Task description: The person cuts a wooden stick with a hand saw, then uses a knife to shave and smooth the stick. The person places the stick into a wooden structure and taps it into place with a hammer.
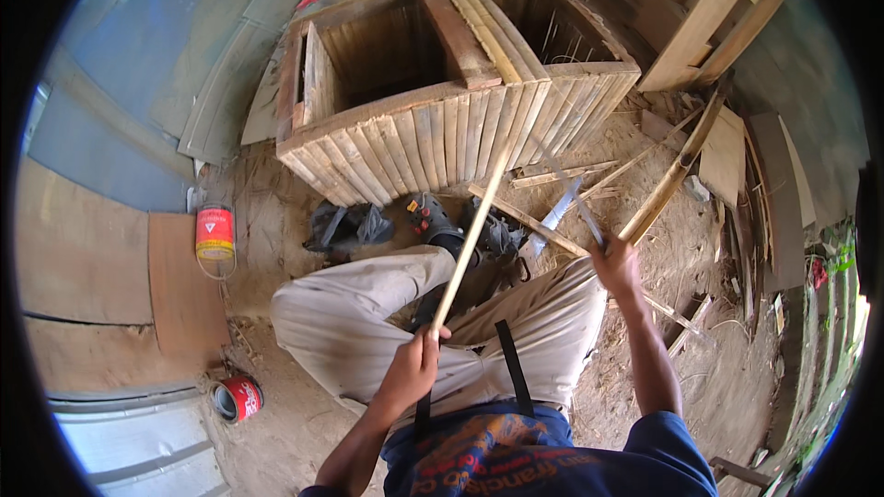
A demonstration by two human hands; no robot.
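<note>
Left hand grips a thin wooden strip; right hand grips a slim blade-like tool.
The strip slants out toward the slatted wooden cabinet frame; contact is unclear. The step looks like trimming the strip; the next stroke calls for a steady left hold and the tool kept off the right leg.
</note>
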